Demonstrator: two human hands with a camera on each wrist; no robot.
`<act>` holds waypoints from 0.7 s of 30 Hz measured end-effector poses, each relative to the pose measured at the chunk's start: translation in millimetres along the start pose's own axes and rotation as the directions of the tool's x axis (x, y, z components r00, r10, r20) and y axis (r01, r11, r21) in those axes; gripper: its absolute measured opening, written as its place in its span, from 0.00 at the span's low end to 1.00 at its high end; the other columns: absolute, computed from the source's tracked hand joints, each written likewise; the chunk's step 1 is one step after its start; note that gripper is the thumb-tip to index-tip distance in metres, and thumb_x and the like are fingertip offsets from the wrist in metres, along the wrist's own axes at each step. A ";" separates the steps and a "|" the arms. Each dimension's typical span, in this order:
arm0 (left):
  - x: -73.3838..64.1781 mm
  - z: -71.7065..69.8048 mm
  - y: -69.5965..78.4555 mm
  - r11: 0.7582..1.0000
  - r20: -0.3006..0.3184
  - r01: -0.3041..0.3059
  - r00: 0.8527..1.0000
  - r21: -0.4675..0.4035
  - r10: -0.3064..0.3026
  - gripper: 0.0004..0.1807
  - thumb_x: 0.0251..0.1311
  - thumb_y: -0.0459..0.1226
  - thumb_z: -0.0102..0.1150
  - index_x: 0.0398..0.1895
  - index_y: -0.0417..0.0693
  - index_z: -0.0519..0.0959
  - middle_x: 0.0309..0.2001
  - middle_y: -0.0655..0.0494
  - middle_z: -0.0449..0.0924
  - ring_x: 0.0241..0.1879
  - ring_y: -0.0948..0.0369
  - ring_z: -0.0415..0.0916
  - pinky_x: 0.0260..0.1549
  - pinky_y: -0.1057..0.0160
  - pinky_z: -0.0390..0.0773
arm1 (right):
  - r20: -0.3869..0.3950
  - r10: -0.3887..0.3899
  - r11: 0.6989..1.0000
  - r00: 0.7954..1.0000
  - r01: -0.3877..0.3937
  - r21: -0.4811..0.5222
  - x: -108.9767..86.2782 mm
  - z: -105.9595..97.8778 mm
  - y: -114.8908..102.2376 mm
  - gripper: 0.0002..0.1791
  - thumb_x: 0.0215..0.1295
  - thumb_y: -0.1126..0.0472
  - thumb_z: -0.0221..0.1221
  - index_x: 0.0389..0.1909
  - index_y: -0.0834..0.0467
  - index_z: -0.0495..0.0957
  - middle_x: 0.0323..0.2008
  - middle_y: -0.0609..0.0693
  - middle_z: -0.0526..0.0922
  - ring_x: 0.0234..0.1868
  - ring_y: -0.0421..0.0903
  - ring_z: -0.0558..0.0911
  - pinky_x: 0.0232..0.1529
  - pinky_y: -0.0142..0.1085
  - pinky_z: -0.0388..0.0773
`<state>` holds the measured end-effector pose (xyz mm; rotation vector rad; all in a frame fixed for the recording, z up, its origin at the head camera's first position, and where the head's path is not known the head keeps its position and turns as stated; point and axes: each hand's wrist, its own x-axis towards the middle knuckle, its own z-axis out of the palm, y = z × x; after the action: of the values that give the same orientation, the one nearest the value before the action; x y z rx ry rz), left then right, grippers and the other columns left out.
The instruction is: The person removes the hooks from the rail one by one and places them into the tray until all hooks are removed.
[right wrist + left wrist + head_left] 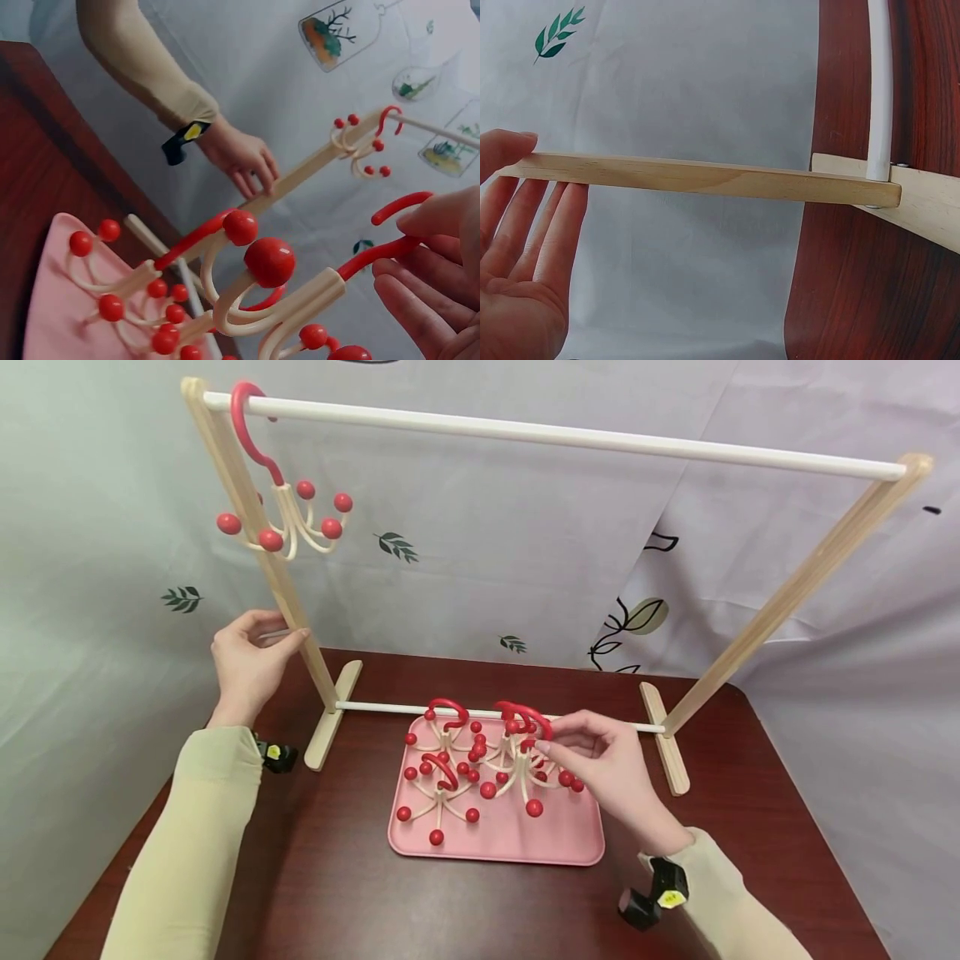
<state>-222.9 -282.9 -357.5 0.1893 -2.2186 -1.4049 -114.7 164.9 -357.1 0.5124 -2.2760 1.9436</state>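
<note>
**Hook hangers, pink tray, wooden rack**

Hanger point(525, 752), red hook with cream arms tipped in red balls: standing on the pink tray point(525, 847), right of centre, pinched at its hook by the right hand point(607, 768). The right wrist view shows the fingertips point(439, 225) closed on the red hook point(375, 255), the arms hanging below.

Further hangers point(442, 768): at least two more are seen on the same tray, just beside the held one, arms interlaced.

Hung hanger point(288, 518): one is already hooked over the top rail point(555, 437), at its left end.

Left hand point(251, 668): curled round the rack's left post point(258, 552), thumb on one face and fingers on the other, as the left wrist view confirms.

Rack: wooden posts on flat feet, a white rail above and another below, set on a dark red table point(337, 893) before a printed cloth.

Handling note: the lift is judged best made straight up and slowly, so the ball tips are freed from neighbouring arms without dragging them. The post should be kept braced while the hook is passed over the rail beside the hung one.
</note>
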 end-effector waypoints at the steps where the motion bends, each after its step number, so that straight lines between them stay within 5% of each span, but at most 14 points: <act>1: -0.2 0.1 0.0 1.000 -0.001 0.000 1.000 0.001 0.000 0.21 0.59 0.42 0.74 0.53 0.44 0.83 0.48 0.55 0.86 0.40 0.73 0.83 0.44 0.71 0.82 | 0.004 0.009 1.000 1.000 -0.009 0.010 -2.3 0.5 2.8 0.11 0.58 0.73 0.72 0.41 0.67 0.85 0.38 0.57 0.88 0.36 0.52 0.89 0.38 0.41 0.87; 21: 0.8 0.5 -0.2 1.000 -0.006 0.017 1.000 0.018 -0.016 0.22 0.59 0.44 0.74 0.54 0.46 0.83 0.51 0.52 0.85 0.43 0.70 0.83 0.46 0.68 0.83 | 0.129 0.167 0.985 0.977 -0.170 0.018 -33.4 13.1 36.4 0.11 0.58 0.70 0.73 0.41 0.65 0.85 0.39 0.57 0.88 0.35 0.51 0.89 0.27 0.47 0.87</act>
<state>-223.9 -282.9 -357.6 0.2181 -2.2310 -1.3915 -93.3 162.9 -403.4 0.4733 -2.4464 2.0803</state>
